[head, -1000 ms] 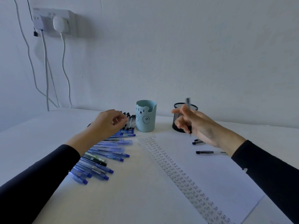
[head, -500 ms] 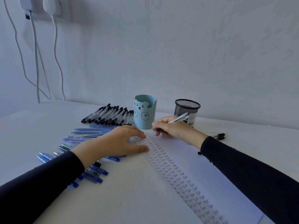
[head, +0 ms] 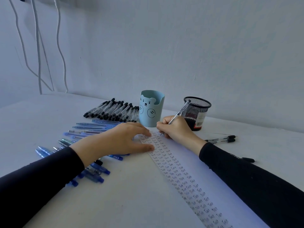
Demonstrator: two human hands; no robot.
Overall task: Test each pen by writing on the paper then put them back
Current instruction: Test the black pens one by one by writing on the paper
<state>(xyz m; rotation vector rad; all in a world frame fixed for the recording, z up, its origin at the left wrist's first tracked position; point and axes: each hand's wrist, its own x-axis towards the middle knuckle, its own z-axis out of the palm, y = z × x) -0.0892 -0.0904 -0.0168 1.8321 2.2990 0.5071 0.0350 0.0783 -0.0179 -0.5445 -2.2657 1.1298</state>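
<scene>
**A:** In the head view, where is the pen?

**B:** In your right hand [head: 176, 129]. Your fingers [head: 162, 127] are curled round the clear pen [head: 179, 112] low on its barrel. Its tip comes down on the paper [head: 189, 153] at the far end of the column of written words [head: 174, 170]. The tip itself is hidden behind your fingers.

**A:** Which way does it lie?

**B:** Its long axis slants up and away to your right, so the back end points at the black mesh cup [head: 196, 109] just behind that hand. The blue bear cup [head: 151, 111] stands just left of the hand.

**A:** And the other hand?

**B:** Your left hand [head: 118, 142] lies flat with its fingers straight and spread. It presses on the paper just left of the words and holds nothing. Beside and under its wrist the blue pens [head: 92, 127] fan out, with a row of black pens [head: 115, 111] farther back on the counter [head: 49, 116].

**A:** So which hand puts the pen back?

**B:** The right, I judge. It has the pen, and the mesh cup and the few loose pens [head: 220, 139] right of the paper are both on its side. I cannot tell which of those is the pen's place. Your left would have to cross over the paper.
</scene>
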